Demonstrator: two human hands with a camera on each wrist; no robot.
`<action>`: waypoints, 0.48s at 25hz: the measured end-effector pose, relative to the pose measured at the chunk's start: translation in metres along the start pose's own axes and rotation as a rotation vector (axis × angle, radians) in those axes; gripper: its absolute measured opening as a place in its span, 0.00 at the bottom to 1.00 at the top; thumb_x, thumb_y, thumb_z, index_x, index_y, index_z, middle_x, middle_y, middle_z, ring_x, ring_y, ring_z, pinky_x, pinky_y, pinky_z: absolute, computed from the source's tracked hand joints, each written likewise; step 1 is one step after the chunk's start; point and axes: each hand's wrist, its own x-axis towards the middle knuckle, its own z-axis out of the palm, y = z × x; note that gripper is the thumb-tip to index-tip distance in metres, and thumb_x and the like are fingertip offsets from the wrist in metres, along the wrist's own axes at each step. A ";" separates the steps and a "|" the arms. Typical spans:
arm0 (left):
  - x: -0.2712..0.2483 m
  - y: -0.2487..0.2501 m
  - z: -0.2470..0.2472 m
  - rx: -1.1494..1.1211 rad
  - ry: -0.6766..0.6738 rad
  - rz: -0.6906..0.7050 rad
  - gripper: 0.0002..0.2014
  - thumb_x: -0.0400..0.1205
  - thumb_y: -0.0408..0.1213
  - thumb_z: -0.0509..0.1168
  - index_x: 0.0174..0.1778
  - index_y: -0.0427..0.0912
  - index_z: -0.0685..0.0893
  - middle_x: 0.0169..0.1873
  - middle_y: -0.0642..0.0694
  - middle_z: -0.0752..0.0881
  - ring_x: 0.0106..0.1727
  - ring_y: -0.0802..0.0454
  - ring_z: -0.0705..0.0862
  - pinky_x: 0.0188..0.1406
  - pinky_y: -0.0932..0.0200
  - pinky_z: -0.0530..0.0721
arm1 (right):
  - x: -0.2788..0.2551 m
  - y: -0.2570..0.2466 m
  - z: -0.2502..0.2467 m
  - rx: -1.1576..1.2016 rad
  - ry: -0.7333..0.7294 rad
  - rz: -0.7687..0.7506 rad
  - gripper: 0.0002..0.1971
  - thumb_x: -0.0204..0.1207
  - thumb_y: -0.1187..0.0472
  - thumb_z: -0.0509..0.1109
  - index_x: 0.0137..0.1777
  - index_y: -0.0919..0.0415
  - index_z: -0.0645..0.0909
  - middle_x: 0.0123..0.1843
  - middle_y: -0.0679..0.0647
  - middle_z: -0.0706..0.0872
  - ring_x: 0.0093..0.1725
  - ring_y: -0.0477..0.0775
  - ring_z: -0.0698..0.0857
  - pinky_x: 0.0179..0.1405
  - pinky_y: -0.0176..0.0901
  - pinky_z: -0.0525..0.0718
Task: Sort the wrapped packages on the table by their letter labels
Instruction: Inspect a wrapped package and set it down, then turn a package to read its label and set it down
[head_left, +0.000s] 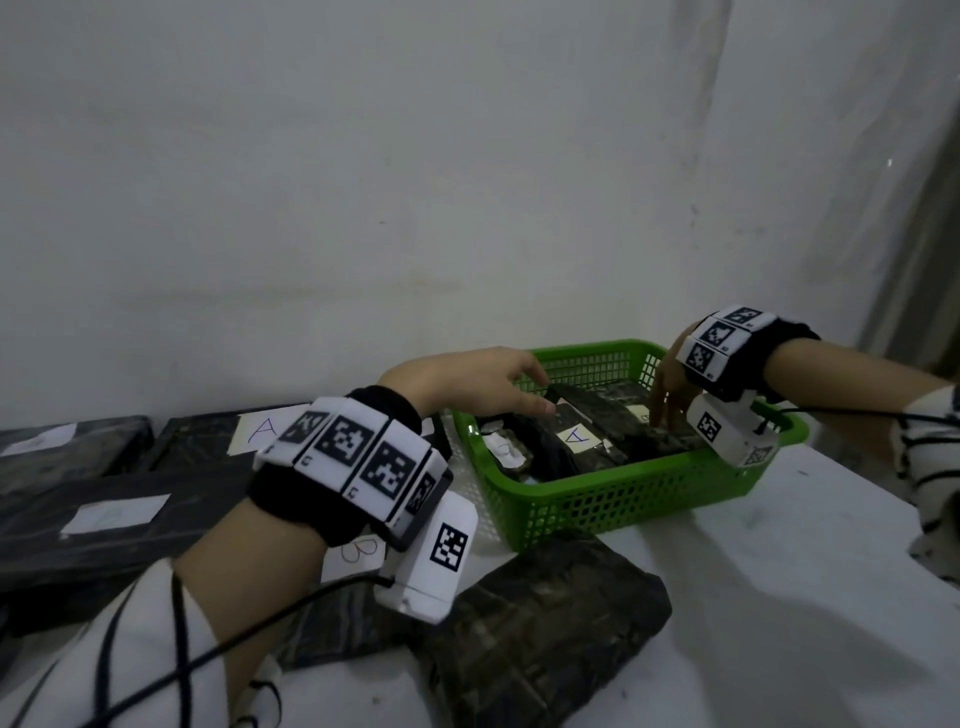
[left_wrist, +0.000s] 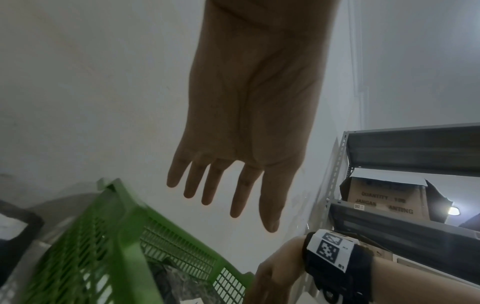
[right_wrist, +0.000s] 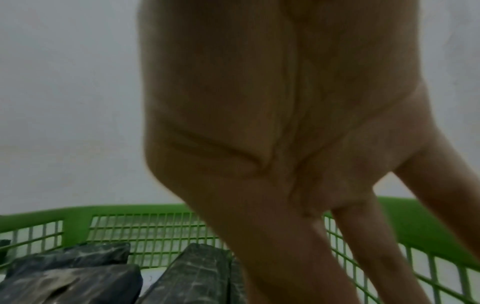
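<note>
both hands flat-fingered, left hand (head_left: 470, 382) over green mesh basket (head_left: 618, 499), right hand (head_left: 670, 387) touching crinkly black-wrapped packages (head_left: 597, 415) (holding nothing)

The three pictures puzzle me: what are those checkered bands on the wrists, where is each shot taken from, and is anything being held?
No machine: a person sorts by hand. The bands carry wrist cameras. The wide picture comes from a head camera; the other two look along each palm. The left hand hovers open over the green basket; the right hand reaches in with straight fingers toward the black packages, one labelled A. Neither has a grip on anything. More packages lie on the white table.
</note>
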 end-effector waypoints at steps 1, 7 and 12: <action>-0.003 -0.002 0.000 -0.008 -0.008 -0.014 0.25 0.81 0.50 0.62 0.73 0.45 0.71 0.74 0.45 0.71 0.73 0.48 0.71 0.68 0.58 0.68 | -0.005 -0.004 -0.001 -0.013 0.033 -0.012 0.19 0.74 0.66 0.71 0.65 0.67 0.80 0.64 0.64 0.82 0.59 0.61 0.82 0.54 0.46 0.82; -0.045 -0.008 -0.006 -0.064 -0.015 -0.133 0.23 0.81 0.50 0.61 0.71 0.44 0.73 0.70 0.44 0.76 0.69 0.47 0.75 0.67 0.55 0.72 | -0.074 -0.053 -0.036 -0.015 0.014 -0.217 0.22 0.80 0.72 0.61 0.73 0.61 0.72 0.71 0.62 0.77 0.60 0.58 0.79 0.51 0.47 0.85; -0.097 -0.005 0.016 -0.152 -0.219 -0.318 0.20 0.82 0.49 0.61 0.60 0.35 0.78 0.50 0.44 0.80 0.50 0.49 0.80 0.50 0.55 0.82 | -0.156 -0.102 -0.011 0.029 -0.032 -0.369 0.19 0.82 0.69 0.60 0.72 0.64 0.72 0.60 0.59 0.81 0.49 0.54 0.82 0.25 0.28 0.82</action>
